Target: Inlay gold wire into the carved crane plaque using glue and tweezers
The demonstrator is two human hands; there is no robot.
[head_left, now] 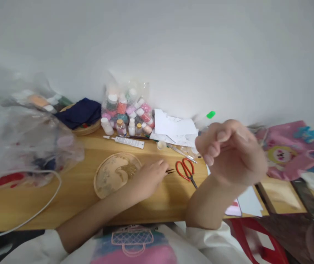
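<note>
My left hand (151,179) rests low over the table, its fingers closed. Two dark, thin prongs, like the tips of tweezers (170,171), stick out from under its fingertips. Left of it lies a round wooden embroidery hoop (98,183) with pale fabric and a patch of gold-brown beads or stitching, partly behind the wrist. My right hand (232,154) is raised above the table, palm toward me and slightly blurred. Its fingers curl in toward the thumb, and anything between them is too small to see. Red-handled scissors (184,169) lie between the two hands.
Plastic bags (30,143) crowd the left, with a white cable (59,183) in front. Bottles of beads (121,128), a white glue tube (129,142), papers (174,126) and a pen (183,153) line the back. A pink bag (291,146) lies at right, a red stool (267,242) below.
</note>
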